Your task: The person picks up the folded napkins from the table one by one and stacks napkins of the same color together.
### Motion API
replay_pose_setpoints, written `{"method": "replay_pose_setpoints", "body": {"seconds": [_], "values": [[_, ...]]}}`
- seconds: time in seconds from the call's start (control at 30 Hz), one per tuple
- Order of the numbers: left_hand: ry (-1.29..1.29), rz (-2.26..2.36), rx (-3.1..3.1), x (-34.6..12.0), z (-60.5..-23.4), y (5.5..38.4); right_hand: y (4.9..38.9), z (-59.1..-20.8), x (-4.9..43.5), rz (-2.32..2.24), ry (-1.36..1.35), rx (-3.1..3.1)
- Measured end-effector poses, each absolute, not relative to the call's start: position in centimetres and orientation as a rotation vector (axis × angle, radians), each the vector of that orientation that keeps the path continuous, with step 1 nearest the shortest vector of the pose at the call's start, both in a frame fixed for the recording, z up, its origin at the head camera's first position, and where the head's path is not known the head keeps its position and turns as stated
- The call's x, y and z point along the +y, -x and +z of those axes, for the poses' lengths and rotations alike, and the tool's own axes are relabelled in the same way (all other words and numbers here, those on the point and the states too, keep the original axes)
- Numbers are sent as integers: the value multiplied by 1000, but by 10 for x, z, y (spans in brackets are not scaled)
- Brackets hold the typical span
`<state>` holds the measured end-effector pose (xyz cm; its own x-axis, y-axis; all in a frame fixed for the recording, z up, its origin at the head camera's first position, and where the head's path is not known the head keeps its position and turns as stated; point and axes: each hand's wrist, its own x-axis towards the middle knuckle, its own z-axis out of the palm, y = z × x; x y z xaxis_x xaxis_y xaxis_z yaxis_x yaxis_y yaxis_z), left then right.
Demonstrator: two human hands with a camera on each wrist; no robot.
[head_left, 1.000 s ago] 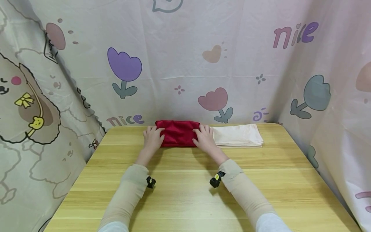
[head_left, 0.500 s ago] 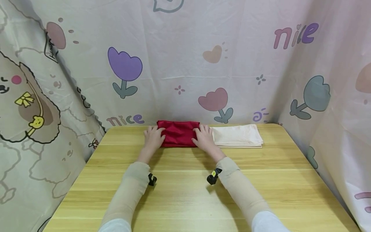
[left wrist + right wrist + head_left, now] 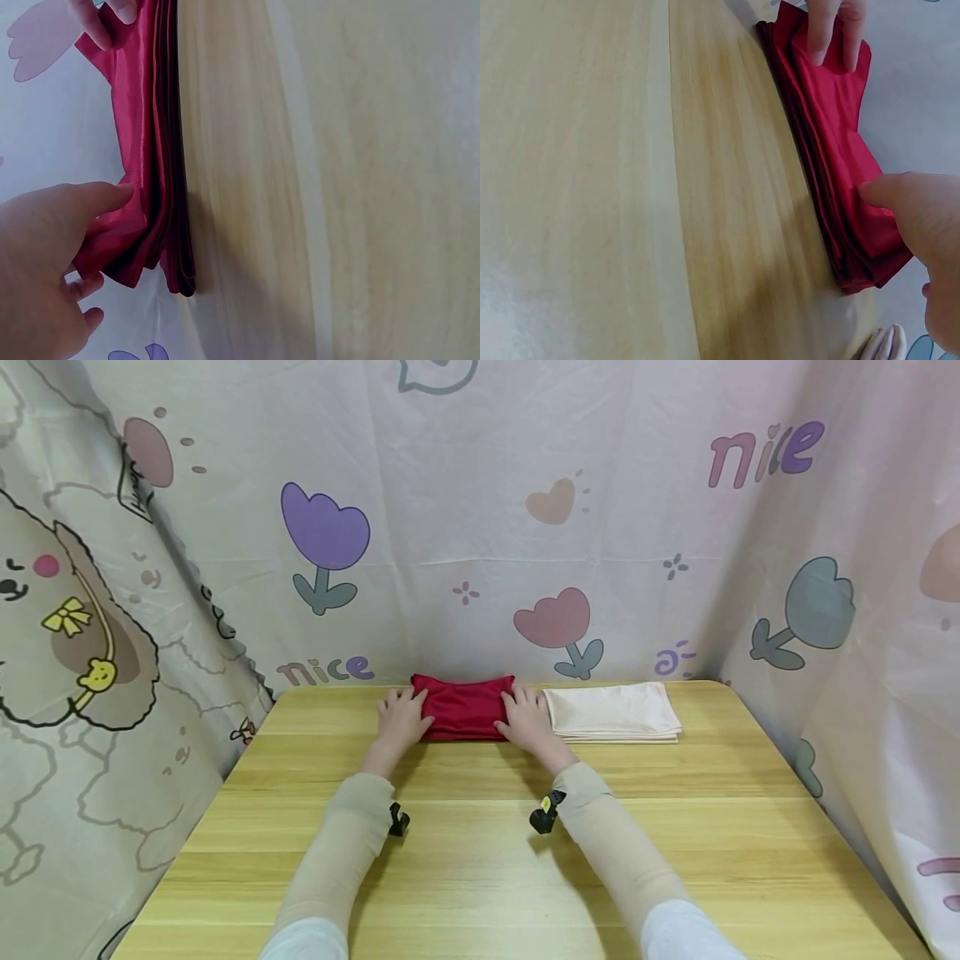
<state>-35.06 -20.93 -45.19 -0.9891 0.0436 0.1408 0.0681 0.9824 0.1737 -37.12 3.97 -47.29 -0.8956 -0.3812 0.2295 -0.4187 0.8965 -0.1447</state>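
Observation:
A folded red cloth (image 3: 468, 710) lies at the far edge of the table, several layers thick and with a satin-like sheen. My left hand (image 3: 401, 720) pinches its left end; in the left wrist view the thumb presses on the top layer while fingers curl below the end of the cloth (image 3: 135, 112). At the opposite end my right hand (image 3: 527, 718) grips the cloth, thumb on top in the right wrist view and its other fingers mostly hidden. Between the hands the top layer dips, with both far corners standing higher.
A folded white cloth (image 3: 613, 712) lies just right of the red one, close to my right hand. Behind the table (image 3: 480, 860) hangs a printed curtain (image 3: 450, 510), which also runs along both sides.
Both hands have shifted slightly inward, the left one more. The red cloth's far edge has gone from nearly straight to sagging in the middle, and its visible top looks narrower.

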Motion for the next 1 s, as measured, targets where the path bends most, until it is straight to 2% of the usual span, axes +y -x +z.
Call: {"method": "replay_pose_setpoints", "body": {"seconds": [0.57, 1.0], "values": [[81, -163, -3157, -213, -466, 357, 376, -488, 40, 205, -557, -3013], [23, -340, -3242, -219, -469, 359, 377, -492, 40, 214, -495, -3124]]}}
